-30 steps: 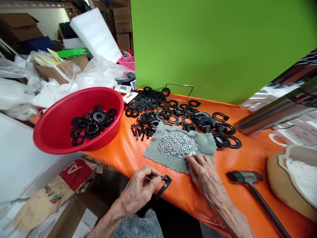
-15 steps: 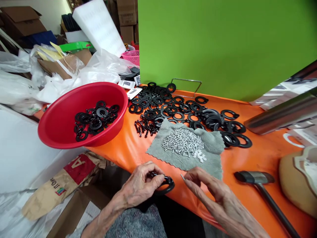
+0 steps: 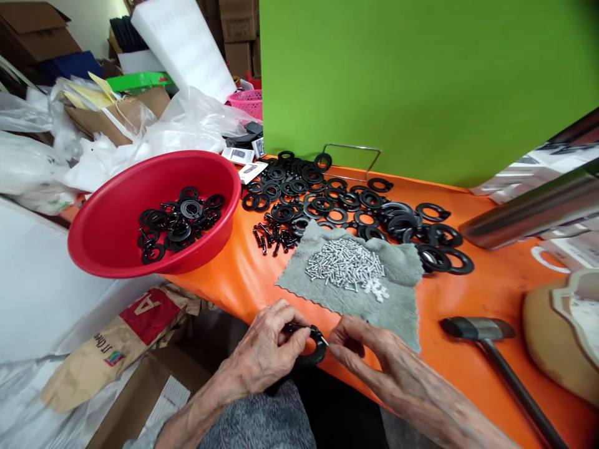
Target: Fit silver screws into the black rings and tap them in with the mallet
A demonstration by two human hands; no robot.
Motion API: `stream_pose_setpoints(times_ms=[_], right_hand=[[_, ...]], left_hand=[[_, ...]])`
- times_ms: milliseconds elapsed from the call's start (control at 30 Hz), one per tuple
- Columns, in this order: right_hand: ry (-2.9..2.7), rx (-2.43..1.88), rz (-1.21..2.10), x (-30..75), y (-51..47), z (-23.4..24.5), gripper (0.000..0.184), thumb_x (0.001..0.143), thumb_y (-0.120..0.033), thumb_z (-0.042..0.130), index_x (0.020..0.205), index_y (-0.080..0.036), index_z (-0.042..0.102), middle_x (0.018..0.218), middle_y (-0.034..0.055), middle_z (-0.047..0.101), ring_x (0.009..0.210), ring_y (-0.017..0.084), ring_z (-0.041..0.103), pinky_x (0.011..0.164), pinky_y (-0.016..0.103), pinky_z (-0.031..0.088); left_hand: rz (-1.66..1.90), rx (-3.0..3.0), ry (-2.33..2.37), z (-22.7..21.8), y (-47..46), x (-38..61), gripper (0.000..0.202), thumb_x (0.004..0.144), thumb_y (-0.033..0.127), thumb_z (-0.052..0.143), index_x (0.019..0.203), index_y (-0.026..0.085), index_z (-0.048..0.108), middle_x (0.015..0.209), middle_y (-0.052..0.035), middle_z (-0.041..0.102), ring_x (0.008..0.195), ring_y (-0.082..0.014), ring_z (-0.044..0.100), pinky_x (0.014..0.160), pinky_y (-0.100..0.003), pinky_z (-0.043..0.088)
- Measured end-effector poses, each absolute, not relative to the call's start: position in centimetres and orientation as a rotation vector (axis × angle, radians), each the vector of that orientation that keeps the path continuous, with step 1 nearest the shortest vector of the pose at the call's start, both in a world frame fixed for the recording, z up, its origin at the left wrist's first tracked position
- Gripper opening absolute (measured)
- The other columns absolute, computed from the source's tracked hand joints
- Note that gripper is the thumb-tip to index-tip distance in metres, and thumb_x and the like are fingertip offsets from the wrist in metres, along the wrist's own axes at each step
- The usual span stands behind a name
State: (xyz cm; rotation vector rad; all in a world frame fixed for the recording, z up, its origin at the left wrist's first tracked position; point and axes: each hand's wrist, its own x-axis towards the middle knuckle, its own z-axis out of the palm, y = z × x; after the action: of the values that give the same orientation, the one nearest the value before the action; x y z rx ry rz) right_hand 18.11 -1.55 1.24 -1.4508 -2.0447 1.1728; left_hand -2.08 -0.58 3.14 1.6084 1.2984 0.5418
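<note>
Red plastic basin [image 3: 107, 249], black washers [image 3: 283, 213]

- A large capital "A" in pale letter-colour stands on a red panel [image 3: 148, 315] printed on the brown kraft paper sack [image 3: 122, 355] below the table's near edge; it appears upside down in this view.
- Along the same sack, beside the red panel, dark printing [image 3: 100, 341] seems to read "JT Chen"; the last letters are uncertain, and anything beyond them runs out of sight in the folds.
- Next to that printing sits a small multicoloured logo [image 3: 115, 358], too small to read.
- Two small white printed cards [image 3: 249, 173] lie at the table's far edge, beside the red basin; their print is too small to read.
- A white label [image 3: 169, 396] on the cardboard box under the sack shows only unreadable lines.
</note>
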Motion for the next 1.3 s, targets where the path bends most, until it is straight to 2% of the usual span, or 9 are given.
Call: stream_pose_setpoints(times_ms=[367,433,567,633,767,867,1067,1200,1300], right_hand=[[-2.066,-1.346,0.832,16.6,-2.2,0.2,0.020,0.093,-0.029,0.044,0.074,-0.025,0.049,0.071,-0.0002,0.055,0.067,0.015,0.056,0.063,0.030,0.047],[-2.049,-1.332,0.828,16.7,-2.6,-0.4,0.011,0.093,-0.029,0.045,0.090,-0.025,0.055,0.073,0.0004,0.058,0.067,0.016,0.059,0.063,0.030,0.050],[-1.962,-1.390,0.867,17.4,-3.3,-1.6,0.037,0.092,-0.036,0.049,0.128,-0.029,0.048,0.106,0.0060,0.067,0.095,0.020,0.064,0.082,0.037,0.053],[-1.948,-1.400,0.946,17.5,-3.4,-1.6,0.031,0.089,-0.039,0.054,0.119,-0.031,0.056,0.108,0.0046,0.067,0.099,0.021,0.064,0.085,0.039,0.052],[-1.802,-1.348,1.142,16.7,-3.3,0.0,0.013,0.083,-0.027,0.053,0.092,-0.026,0.062,0.071,-0.0029,0.060,0.060,0.012,0.058,0.059,0.025,0.049],[-1.648,-1.365,1.243,16.0,-3.4,0.8,0.008,0.078,-0.028,0.052,0.079,-0.024,0.059,0.059,-0.0059,0.049,0.049,0.009,0.045,0.051,0.023,0.039],[-1.232,-1.404,1.504,15.1,-3.3,-0.4,0.034,0.070,-0.052,0.064,0.067,-0.020,0.054,0.055,-0.0064,0.041,0.051,0.008,0.036,0.049,0.022,0.031],[-1.051,-1.385,1.594,14.7,-2.8,-1.4,0.052,0.066,-0.070,0.062,0.063,-0.020,0.050,0.054,-0.0059,0.042,0.050,0.009,0.041,0.048,0.022,0.036],[-1.190,-1.568,1.410,17.4,-3.0,-2.3,0.044,0.073,-0.063,0.062,0.081,-0.020,0.060,0.056,-0.0044,0.051,0.049,0.011,0.047,0.047,0.022,0.040]], left_hand=[[0.587,1.690,1.307,1.9,-1.3,-1.7,0.010,0.088,0.018,0.052,0.086,0.017,0.062,0.079,0.0005,0.054,0.064,-0.0109,0.048,0.068,-0.024,0.040],[0.610,1.669,1.308,1.9,-1.3,-1.7,0.011,0.088,0.018,0.052,0.086,0.017,0.063,0.079,0.0002,0.054,0.065,-0.0113,0.049,0.067,-0.023,0.040],[0.634,1.589,1.250,2.2,-1.1,-2.0,0.014,0.089,0.022,0.052,0.085,0.017,0.064,0.078,-0.0003,0.053,0.071,-0.0131,0.052,0.066,-0.023,0.039],[0.655,1.563,1.202,2.3,-1.1,-2.1,0.015,0.089,0.022,0.052,0.084,0.017,0.065,0.078,-0.0006,0.054,0.074,-0.0137,0.053,0.068,-0.024,0.039],[0.694,1.508,1.076,2.1,-1.1,-2.4,0.016,0.087,0.024,0.053,0.084,0.015,0.066,0.078,-0.0012,0.054,0.074,-0.0140,0.053,0.069,-0.024,0.040],[0.640,1.504,1.040,2.6,-0.9,-2.7,0.017,0.087,0.024,0.051,0.087,0.015,0.066,0.081,-0.0014,0.054,0.074,-0.0137,0.052,0.070,-0.025,0.042],[0.497,1.900,0.862,4.7,-0.5,-2.5,0.045,0.071,0.008,0.061,0.113,0.018,0.054,0.114,-0.0064,0.051,0.108,-0.0207,0.048,0.098,-0.033,0.040],[0.374,2.105,1.008,3.8,-0.7,-1.0,0.016,0.086,0.015,0.056,0.101,0.017,0.052,0.101,-0.0070,0.057,0.098,-0.0215,0.050,0.092,-0.035,0.044],[0.406,2.060,1.094,2.4,-0.4,-0.3,0.003,0.091,0.018,0.054,0.093,0.017,0.052,0.096,-0.0055,0.058,0.096,-0.0196,0.050,0.088,-0.031,0.045]])
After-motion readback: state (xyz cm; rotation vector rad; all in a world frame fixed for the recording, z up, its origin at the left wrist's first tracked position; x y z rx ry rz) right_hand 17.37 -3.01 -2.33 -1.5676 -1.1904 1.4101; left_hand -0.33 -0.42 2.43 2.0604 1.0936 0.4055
